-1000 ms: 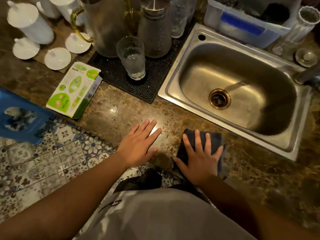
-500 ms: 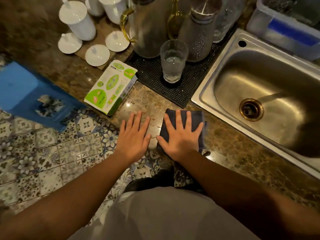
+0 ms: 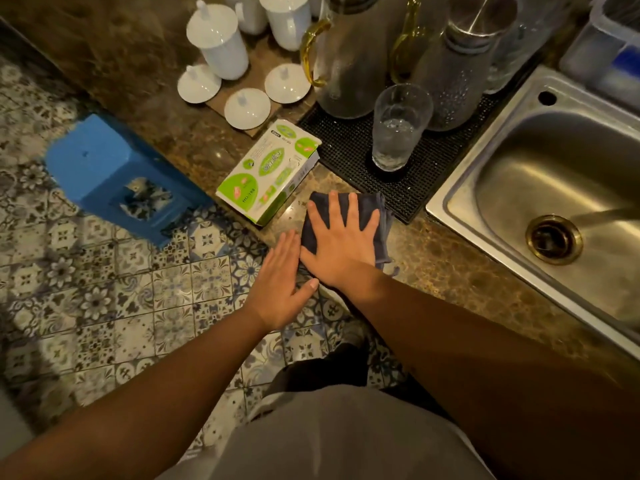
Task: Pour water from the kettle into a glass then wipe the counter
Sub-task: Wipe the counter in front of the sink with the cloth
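Observation:
A dark grey cloth (image 3: 379,221) lies flat on the brown stone counter (image 3: 450,271) near its front edge. My right hand (image 3: 341,242) presses on the cloth with straight, spread fingers. My left hand (image 3: 280,285) lies flat just left of it at the counter's edge, fingers straight, holding nothing. A clear glass (image 3: 398,128) with some water stands on a black mat (image 3: 349,147) behind the cloth. Behind the glass stand a glass kettle with a yellow handle (image 3: 349,60) and a frosted carafe (image 3: 460,71).
A green-and-white box (image 3: 268,173) lies just left of the cloth. White lidded cups (image 3: 218,46) and loose lids sit at the back left. A steel sink (image 3: 554,188) is on the right. A blue stool (image 3: 114,174) stands on the patterned tile floor.
My right hand has slid the cloth leftward along the counter, away from the sink toward the green box. My left hand has moved left with it to the counter's edge.

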